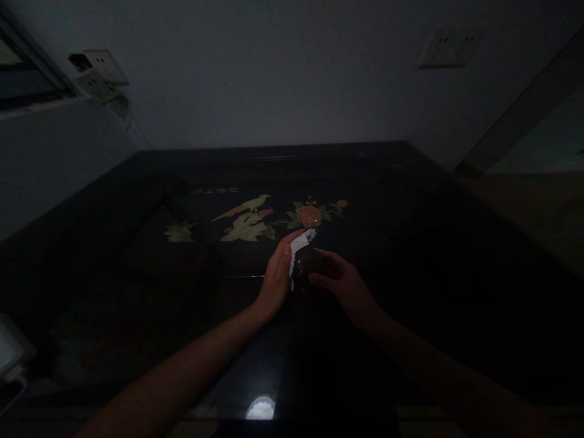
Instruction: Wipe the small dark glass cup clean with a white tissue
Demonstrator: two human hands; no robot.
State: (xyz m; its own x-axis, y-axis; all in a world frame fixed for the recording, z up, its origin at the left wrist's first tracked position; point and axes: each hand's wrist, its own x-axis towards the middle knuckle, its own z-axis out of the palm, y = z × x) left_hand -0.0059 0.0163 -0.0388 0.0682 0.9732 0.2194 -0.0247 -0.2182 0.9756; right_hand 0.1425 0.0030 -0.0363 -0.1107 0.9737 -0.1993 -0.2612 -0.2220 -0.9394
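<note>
In dim light above the black table, my left hand [276,274] is closed around a crumpled white tissue [301,242]. The tissue presses against one end of a see-through, shiny glass [306,265], which appears to lie on its side between my hands. My right hand [350,285] grips the glass's other end, thumb below and fingers above. Much of the glass blends into the dark tabletop, so its full outline cannot be made out.
The glossy black table [365,159] carries a picture of birds [246,226] and a peony [309,215]. Wall sockets [447,48] are at the right, and more sockets [106,66] with a plugged-in adapter at the left. A white device [11,347] with a cable sits at the left edge.
</note>
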